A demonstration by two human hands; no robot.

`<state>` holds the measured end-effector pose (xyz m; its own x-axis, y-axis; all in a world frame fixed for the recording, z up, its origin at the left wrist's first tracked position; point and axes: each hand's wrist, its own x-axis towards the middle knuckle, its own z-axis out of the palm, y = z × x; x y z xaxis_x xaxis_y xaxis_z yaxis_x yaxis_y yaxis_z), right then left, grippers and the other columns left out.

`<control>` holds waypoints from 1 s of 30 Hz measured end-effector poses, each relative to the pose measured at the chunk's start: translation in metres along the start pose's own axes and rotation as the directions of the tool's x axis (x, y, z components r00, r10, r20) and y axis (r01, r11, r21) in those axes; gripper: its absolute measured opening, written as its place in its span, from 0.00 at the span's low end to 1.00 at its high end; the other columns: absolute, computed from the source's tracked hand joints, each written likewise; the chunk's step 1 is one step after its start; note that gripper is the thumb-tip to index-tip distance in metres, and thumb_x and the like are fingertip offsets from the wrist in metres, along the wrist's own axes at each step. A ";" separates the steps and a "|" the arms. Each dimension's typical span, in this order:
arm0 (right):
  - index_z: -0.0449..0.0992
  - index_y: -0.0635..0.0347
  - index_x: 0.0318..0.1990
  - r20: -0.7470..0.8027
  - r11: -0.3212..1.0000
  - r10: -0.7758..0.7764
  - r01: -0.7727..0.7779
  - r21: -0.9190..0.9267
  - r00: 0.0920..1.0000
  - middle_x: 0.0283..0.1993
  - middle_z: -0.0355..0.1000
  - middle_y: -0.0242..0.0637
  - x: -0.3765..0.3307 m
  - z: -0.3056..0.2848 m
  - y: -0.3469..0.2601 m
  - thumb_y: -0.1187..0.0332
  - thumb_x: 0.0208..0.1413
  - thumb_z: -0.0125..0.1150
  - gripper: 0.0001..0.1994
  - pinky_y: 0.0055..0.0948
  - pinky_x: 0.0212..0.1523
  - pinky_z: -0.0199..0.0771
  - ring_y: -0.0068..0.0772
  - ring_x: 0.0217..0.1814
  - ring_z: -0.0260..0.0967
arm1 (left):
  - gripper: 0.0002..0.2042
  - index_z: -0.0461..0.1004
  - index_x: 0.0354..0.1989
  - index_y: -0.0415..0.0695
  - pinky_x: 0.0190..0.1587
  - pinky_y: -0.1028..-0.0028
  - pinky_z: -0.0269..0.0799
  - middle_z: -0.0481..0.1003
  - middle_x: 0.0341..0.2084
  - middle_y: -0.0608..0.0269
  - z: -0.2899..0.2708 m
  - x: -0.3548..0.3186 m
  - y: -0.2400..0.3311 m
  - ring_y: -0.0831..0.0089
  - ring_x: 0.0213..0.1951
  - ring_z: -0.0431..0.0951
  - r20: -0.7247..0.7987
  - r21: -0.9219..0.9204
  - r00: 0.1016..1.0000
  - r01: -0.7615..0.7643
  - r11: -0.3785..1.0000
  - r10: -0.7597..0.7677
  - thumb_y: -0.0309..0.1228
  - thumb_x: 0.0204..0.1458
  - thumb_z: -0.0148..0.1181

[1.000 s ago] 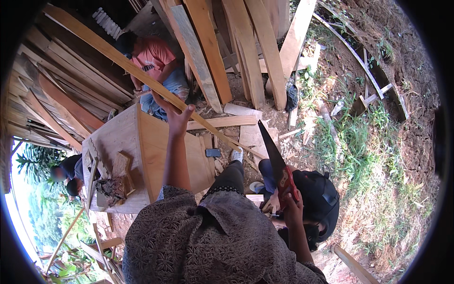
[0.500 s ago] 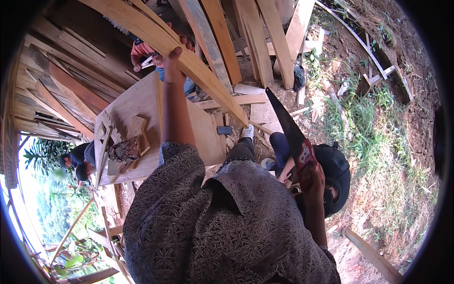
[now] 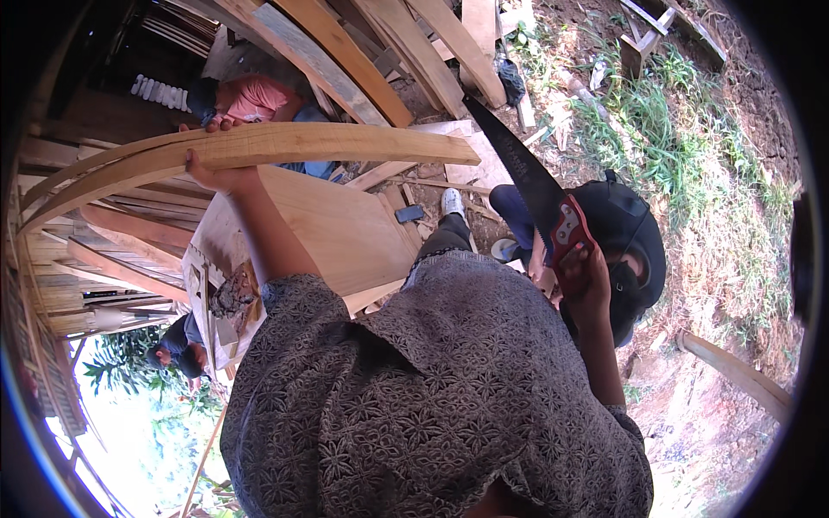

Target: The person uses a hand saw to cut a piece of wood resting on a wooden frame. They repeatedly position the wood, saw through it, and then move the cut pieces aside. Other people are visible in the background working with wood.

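Timber beam [image 3: 337,143] grasped at left, handsaw [image 3: 518,164] gripped at right

The beam is stretched from the left rim of the view, across the far side of the table [image 3: 345,233], to a free end near the saw's tip. By the left hand [image 3: 216,175] it is clasped from below, the thumb laid on the near face; whether its left end is propped cannot be told. Control would probably be best served by a grip at the balance point, and clearance should be given to the co-worker in the pink shirt [image 3: 259,95], bent just beyond it.

On the right, the saw's red handle is enclosed by the right hand [image 3: 587,281], with the dark blade pointed forward and leftward. Its teeth are best angled away from the crouching co-worker in black [image 3: 635,211], seen close beside the handle.

As for containers, only a crumpled black plastic bag [image 3: 513,82] is made out, next to the leaning planks [image 3: 460,52]; what is held inside cannot be told.
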<state>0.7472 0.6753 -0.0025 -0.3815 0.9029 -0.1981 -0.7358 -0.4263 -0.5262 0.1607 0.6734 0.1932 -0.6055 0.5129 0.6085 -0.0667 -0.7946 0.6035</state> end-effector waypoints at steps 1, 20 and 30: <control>0.69 0.54 0.60 -0.034 1.000 0.003 -0.003 -0.002 0.999 0.41 0.71 0.21 0.000 0.000 0.000 0.54 0.71 0.52 0.18 0.27 0.54 0.70 0.18 0.47 0.70 | 0.28 0.64 0.64 0.58 0.48 0.57 0.70 0.73 0.36 0.58 -0.001 -0.003 -0.001 0.60 0.41 0.73 -0.011 0.000 1.000 -0.001 1.000 0.001 0.51 0.54 0.56; 0.66 0.55 0.63 -0.052 0.994 0.080 -0.084 -0.077 0.995 0.46 0.69 0.26 0.017 -0.014 0.002 0.50 0.68 0.55 0.25 0.31 0.57 0.72 0.22 0.50 0.70 | 0.28 0.59 0.58 0.57 0.43 0.62 0.71 0.62 0.41 0.64 -0.001 0.007 -0.043 0.66 0.41 0.69 -0.519 0.223 0.853 0.082 0.971 0.047 0.49 0.50 0.61; 0.68 0.54 0.56 -0.119 0.963 0.169 -0.190 -0.191 0.978 0.37 0.64 0.20 0.076 0.037 0.004 0.52 0.70 0.52 0.18 0.26 0.49 0.69 0.16 0.38 0.64 | 0.58 0.37 0.67 0.34 0.66 0.63 0.64 0.53 0.60 0.48 -0.020 0.020 -0.178 0.63 0.63 0.62 -0.467 0.659 0.884 0.364 0.658 -0.021 0.45 0.41 0.81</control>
<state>0.6940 0.7404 0.0108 -0.4310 0.8179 -0.3811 -0.5297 -0.5712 -0.6270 0.1449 0.8181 0.0878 -0.9043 0.3185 0.2843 0.2584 -0.1218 0.9583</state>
